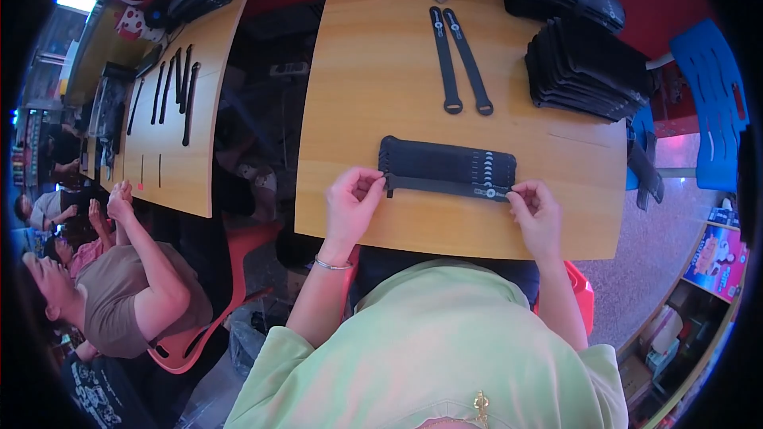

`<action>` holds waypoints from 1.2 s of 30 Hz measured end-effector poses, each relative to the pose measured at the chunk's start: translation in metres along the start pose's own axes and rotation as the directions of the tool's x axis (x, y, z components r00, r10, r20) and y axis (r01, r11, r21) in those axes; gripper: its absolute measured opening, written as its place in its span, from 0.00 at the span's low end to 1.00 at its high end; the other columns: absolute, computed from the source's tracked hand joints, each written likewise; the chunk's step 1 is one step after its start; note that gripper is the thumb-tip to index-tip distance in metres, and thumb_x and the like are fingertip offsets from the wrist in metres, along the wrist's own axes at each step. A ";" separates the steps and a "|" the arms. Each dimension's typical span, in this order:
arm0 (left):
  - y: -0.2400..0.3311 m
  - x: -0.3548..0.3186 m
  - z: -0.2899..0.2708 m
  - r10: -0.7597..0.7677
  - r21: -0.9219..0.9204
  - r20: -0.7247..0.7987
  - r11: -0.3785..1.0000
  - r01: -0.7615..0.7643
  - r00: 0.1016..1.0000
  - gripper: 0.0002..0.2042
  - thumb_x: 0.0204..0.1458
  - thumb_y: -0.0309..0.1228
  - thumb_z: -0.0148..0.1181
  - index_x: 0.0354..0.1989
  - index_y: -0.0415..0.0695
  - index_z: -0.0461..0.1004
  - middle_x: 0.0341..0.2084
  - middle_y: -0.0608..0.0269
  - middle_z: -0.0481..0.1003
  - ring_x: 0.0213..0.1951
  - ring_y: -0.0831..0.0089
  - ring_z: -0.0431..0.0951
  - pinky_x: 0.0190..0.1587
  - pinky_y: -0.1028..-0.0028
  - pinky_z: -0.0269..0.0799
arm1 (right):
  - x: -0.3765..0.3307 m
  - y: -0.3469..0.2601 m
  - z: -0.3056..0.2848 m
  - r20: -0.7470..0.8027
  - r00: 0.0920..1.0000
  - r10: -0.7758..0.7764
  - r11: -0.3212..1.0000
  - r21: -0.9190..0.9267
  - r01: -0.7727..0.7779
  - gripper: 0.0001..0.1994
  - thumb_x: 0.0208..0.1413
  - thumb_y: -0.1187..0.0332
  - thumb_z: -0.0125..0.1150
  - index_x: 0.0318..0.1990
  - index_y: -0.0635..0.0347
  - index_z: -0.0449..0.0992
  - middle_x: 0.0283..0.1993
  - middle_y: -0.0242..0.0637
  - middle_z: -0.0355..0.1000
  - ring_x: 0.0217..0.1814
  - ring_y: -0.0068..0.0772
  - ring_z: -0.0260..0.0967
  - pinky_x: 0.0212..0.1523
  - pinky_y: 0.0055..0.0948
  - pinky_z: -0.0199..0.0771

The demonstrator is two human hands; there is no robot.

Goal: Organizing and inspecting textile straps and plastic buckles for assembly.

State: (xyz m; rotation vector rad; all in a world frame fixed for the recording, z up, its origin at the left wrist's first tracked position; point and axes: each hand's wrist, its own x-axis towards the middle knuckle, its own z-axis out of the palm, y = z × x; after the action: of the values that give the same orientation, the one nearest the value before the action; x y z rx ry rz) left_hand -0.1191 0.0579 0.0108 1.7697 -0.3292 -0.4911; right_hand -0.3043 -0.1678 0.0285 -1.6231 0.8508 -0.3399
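While pinched shut at opposite ends of one black strap (445, 185): left hand (352, 205), right hand (536, 213), fingertips closed on it.

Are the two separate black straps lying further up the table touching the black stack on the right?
Apart. The head view shows bare wood between the two loose straps and the stack of black pieces.
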 end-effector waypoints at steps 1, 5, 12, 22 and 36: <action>-0.001 0.001 0.000 0.015 0.024 -0.012 1.000 -0.015 1.000 0.03 0.49 0.19 0.60 0.32 0.36 0.74 0.22 0.68 0.74 0.25 0.85 0.72 0.28 0.85 0.68 | 0.000 -0.001 0.001 0.002 1.000 0.003 1.000 0.006 -0.003 0.04 0.52 0.78 0.60 0.34 0.64 0.71 0.27 0.27 0.68 0.27 0.14 0.64 0.29 0.15 0.67; -0.001 0.003 0.001 0.070 0.093 -0.026 0.993 -0.067 0.997 0.03 0.49 0.20 0.60 0.31 0.36 0.74 0.21 0.70 0.72 0.23 0.86 0.70 0.26 0.85 0.66 | 0.001 0.003 0.001 0.000 1.000 -0.006 1.000 0.003 0.006 0.03 0.52 0.78 0.59 0.34 0.64 0.71 0.27 0.27 0.68 0.26 0.14 0.64 0.28 0.15 0.67; -0.002 0.006 0.001 0.017 0.055 -0.021 0.998 -0.016 1.000 0.03 0.48 0.19 0.60 0.31 0.37 0.73 0.21 0.72 0.71 0.22 0.88 0.67 0.24 0.86 0.62 | 0.002 0.004 0.000 0.004 1.000 -0.028 0.999 -0.042 0.028 0.03 0.52 0.78 0.60 0.33 0.63 0.72 0.25 0.26 0.69 0.25 0.12 0.64 0.27 0.13 0.65; 0.001 0.006 0.004 0.024 0.058 -0.040 0.998 -0.021 0.999 0.04 0.47 0.18 0.60 0.30 0.38 0.72 0.21 0.72 0.71 0.22 0.88 0.67 0.24 0.87 0.62 | 0.003 0.002 0.002 -0.005 0.999 -0.049 0.996 -0.079 0.049 0.04 0.51 0.77 0.61 0.33 0.62 0.72 0.25 0.25 0.69 0.24 0.11 0.63 0.26 0.13 0.64; -0.002 0.007 0.006 0.018 0.088 -0.041 0.996 -0.015 0.999 0.04 0.48 0.18 0.59 0.30 0.38 0.72 0.20 0.73 0.69 0.21 0.88 0.65 0.24 0.87 0.60 | 0.004 0.005 0.004 -0.046 0.995 -0.084 0.982 -0.172 0.075 0.06 0.49 0.75 0.64 0.31 0.62 0.71 0.24 0.26 0.69 0.23 0.13 0.62 0.24 0.15 0.63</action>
State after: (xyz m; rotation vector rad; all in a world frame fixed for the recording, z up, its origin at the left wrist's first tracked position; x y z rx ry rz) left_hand -0.1159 0.0497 0.0066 1.8579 -0.3406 -0.4333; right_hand -0.3013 -0.1677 0.0220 -1.8172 0.8755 -0.3764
